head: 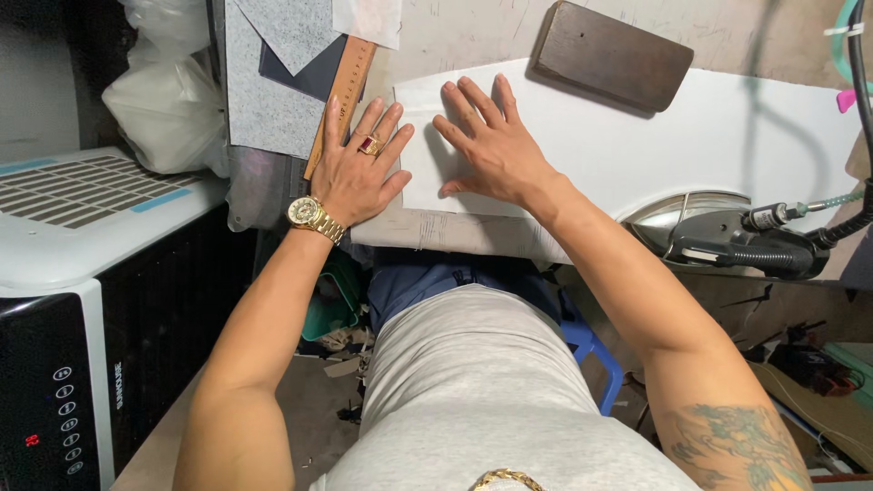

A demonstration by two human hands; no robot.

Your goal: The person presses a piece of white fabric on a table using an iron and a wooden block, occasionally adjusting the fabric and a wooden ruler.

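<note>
Both hands lie flat and open, gripping nothing: the left hand [356,173] and the right hand [491,145] press side by side on a white sheet [727,136] spread over the table edge, apparently smoothing it, a dark wooden block [611,55] weighting its far edge, a wooden ruler [346,91] just left.

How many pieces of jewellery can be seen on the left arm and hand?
2. A gold watch sits on the left wrist, and a gold ring with a red stone is on a finger of the left hand. Others may be hidden under the hand.
</note>
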